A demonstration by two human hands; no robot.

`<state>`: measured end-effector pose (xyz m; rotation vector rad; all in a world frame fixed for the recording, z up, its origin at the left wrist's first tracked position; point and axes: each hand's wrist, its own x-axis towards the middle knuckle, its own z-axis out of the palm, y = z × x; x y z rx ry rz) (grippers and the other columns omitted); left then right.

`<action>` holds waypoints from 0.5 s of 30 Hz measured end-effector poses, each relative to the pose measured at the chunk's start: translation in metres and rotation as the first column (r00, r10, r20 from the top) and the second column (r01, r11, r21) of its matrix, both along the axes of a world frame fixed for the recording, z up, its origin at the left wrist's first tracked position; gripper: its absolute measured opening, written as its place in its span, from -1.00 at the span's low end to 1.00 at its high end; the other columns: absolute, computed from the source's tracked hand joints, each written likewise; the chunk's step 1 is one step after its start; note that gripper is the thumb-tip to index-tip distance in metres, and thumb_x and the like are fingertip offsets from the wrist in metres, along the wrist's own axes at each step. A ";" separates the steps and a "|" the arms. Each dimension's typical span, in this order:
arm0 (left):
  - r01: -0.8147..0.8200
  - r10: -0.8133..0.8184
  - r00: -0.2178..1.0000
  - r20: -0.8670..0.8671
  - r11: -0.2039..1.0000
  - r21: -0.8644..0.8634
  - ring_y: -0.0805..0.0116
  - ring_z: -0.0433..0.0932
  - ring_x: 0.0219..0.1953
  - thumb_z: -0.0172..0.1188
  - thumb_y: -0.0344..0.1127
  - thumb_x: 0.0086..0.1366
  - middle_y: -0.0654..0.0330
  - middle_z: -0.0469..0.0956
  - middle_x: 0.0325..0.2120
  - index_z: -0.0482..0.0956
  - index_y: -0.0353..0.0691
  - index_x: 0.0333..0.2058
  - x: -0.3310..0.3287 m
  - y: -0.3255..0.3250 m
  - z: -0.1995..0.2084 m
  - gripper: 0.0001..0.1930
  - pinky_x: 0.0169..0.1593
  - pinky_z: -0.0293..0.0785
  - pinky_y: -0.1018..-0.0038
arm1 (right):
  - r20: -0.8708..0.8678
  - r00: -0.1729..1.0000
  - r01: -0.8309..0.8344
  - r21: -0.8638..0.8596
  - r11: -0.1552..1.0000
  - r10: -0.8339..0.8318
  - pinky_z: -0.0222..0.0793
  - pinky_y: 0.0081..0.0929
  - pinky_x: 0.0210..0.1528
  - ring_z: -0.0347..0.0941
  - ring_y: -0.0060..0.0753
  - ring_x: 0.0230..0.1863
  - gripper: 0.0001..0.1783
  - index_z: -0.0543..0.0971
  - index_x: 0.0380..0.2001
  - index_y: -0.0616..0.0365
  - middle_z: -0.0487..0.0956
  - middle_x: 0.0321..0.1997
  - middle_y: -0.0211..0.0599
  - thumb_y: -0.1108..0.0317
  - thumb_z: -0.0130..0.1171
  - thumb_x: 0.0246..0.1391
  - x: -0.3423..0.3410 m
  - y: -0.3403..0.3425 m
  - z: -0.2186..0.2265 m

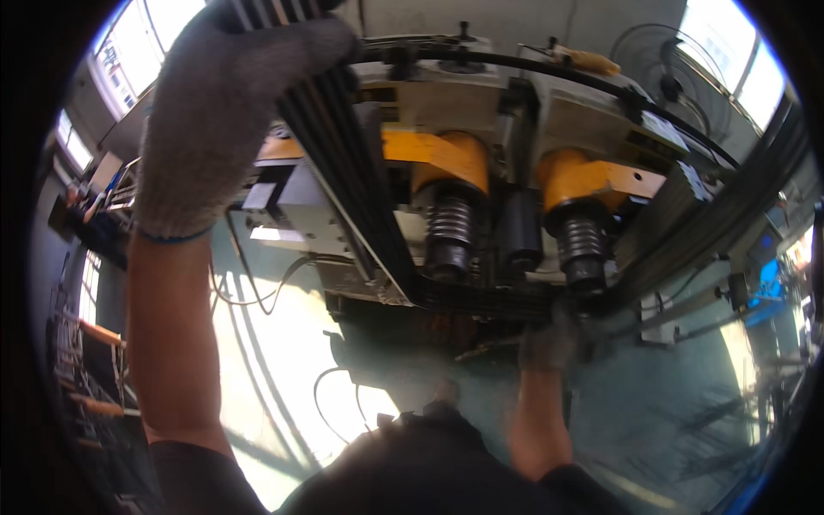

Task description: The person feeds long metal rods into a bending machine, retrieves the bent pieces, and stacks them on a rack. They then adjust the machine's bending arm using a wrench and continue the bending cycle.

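My left hand (219,103), in a pale knitted glove, is raised high at the upper left, its fingers wrapped round one leg of a bundle of dark metal bars (343,167). The bundle is bent into a wide U. Its lower run passes below the ribbed rollers (451,227) of a machine, and its other leg rises to the far right. My right hand (548,342), also gloved, is at the lower run near the right-hand bend. Motion smears its fingers, so whether it grips the bars cannot be told.
A bending machine with orange arms (463,159) fills the middle, with a second ribbed roller (582,249) and a black cylinder (521,232). Loose cables (266,300) hang at its left. Racks (94,360) stand at the far left. Long dark stock (730,429) lies at the lower right.
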<state>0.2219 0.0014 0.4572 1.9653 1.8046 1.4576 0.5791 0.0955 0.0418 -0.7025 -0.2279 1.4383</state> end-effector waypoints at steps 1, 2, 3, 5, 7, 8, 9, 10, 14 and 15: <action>0.009 -0.009 1.000 -0.012 1.000 -0.003 0.19 0.91 -0.04 0.35 -0.16 0.63 -0.01 0.86 -0.12 0.76 -0.30 0.12 -0.002 -0.020 -0.007 -0.68 0.16 0.85 0.24 | 0.006 1.000 -0.027 0.067 0.997 0.026 0.51 -0.04 0.49 0.62 -0.15 0.36 -0.50 0.56 0.47 0.22 0.68 0.40 -0.20 0.36 0.29 0.57 0.001 -0.025 0.010; -0.019 0.023 0.998 -0.059 0.998 0.067 0.20 0.90 -0.03 0.40 -0.18 0.60 0.01 0.85 -0.13 0.76 -0.29 0.12 -0.002 -0.039 -0.021 -0.68 0.15 0.85 0.26 | 0.046 0.996 -0.080 0.140 0.987 0.074 0.51 -0.04 0.51 0.63 -0.14 0.35 -0.52 0.56 0.48 0.19 0.69 0.39 -0.19 0.41 0.23 0.60 0.004 -0.047 0.017; -0.018 0.038 0.989 -0.141 0.989 0.144 0.22 0.89 -0.03 0.43 -0.19 0.57 0.04 0.84 -0.13 0.76 -0.27 0.12 -0.004 -0.061 -0.033 -0.68 0.15 0.84 0.28 | 0.002 0.990 -0.143 0.134 0.981 0.144 0.52 -0.03 0.50 0.62 -0.10 0.39 -0.53 0.57 0.48 0.23 0.72 0.36 -0.20 0.39 0.21 0.61 0.003 -0.069 0.019; -0.128 0.140 0.988 -0.067 0.979 0.158 0.25 0.86 -0.03 0.46 -0.23 0.56 0.10 0.82 -0.12 0.75 -0.24 0.13 -0.011 -0.110 -0.053 -0.71 0.14 0.83 0.28 | 0.144 0.973 -0.203 0.134 0.970 0.183 0.53 -0.04 0.46 0.63 -0.12 0.36 -0.54 0.58 0.47 0.24 0.72 0.33 -0.18 0.39 0.21 0.61 -0.007 -0.101 0.013; -0.231 0.214 0.964 0.157 0.967 0.103 0.27 0.82 -0.03 0.42 -0.28 0.60 0.16 0.79 -0.09 0.74 -0.19 0.14 -0.025 -0.170 -0.076 -0.75 0.14 0.80 0.27 | 0.389 0.907 -0.233 0.140 0.962 0.163 0.54 -0.06 0.43 0.64 -0.13 0.33 -0.55 0.58 0.45 0.26 0.73 0.30 -0.17 0.39 0.20 0.61 -0.024 -0.122 0.002; -0.254 0.221 0.931 0.289 0.964 0.079 0.22 0.79 -0.12 0.45 -0.31 0.54 0.12 0.76 -0.16 0.73 -0.22 0.07 -0.033 -0.201 -0.090 -0.77 0.04 0.77 0.23 | 0.510 0.847 -0.261 0.158 0.952 0.147 0.55 -0.06 0.42 0.64 -0.14 0.31 -0.55 0.58 0.45 0.26 0.73 0.29 -0.17 0.39 0.20 0.61 -0.035 -0.130 -0.003; -0.248 0.178 0.905 0.387 0.959 0.140 0.18 0.76 -0.21 0.48 -0.35 0.48 0.08 0.74 -0.22 0.71 -0.24 0.00 -0.043 -0.233 -0.102 -0.78 -0.06 0.74 0.19 | 0.618 0.776 -0.296 0.187 0.937 0.122 0.56 -0.07 0.40 0.65 -0.14 0.30 -0.55 0.59 0.44 0.27 0.73 0.28 -0.16 0.39 0.20 0.61 -0.048 -0.138 -0.006; -0.340 0.307 0.933 0.191 0.923 0.181 0.09 0.77 -0.14 0.49 -0.35 0.48 0.03 0.73 -0.13 0.69 -0.22 0.04 -0.060 -0.266 -0.117 -0.75 -0.04 0.75 0.16 | 0.715 0.694 -0.343 0.224 0.912 0.085 0.56 -0.08 0.39 0.65 -0.15 0.28 -0.56 0.59 0.44 0.28 0.73 0.26 -0.15 0.39 0.19 0.62 -0.063 -0.147 -0.009; -0.518 0.565 0.816 -0.119 0.807 0.282 0.03 0.81 0.03 0.47 -0.39 0.54 -0.01 0.72 0.03 0.65 -0.22 0.22 -0.099 -0.432 -0.166 -0.65 0.10 0.78 0.14 | 0.916 0.385 -0.558 0.330 0.762 -0.115 0.58 -0.10 0.33 0.67 -0.18 0.22 -0.57 0.60 0.41 0.31 0.75 0.21 -0.13 0.40 0.18 0.62 -0.136 -0.198 0.005; -0.578 0.582 0.813 0.038 0.796 0.179 0.07 0.82 0.08 0.49 -0.43 0.53 0.00 0.72 0.07 0.66 -0.26 0.24 -0.102 -0.470 -0.179 -0.62 0.15 0.80 0.15 | 0.929 0.328 -0.613 0.348 0.709 -0.172 0.59 -0.11 0.31 0.67 -0.18 0.20 -0.58 0.60 0.41 0.31 0.75 0.19 -0.12 0.40 0.18 0.62 -0.160 -0.214 0.011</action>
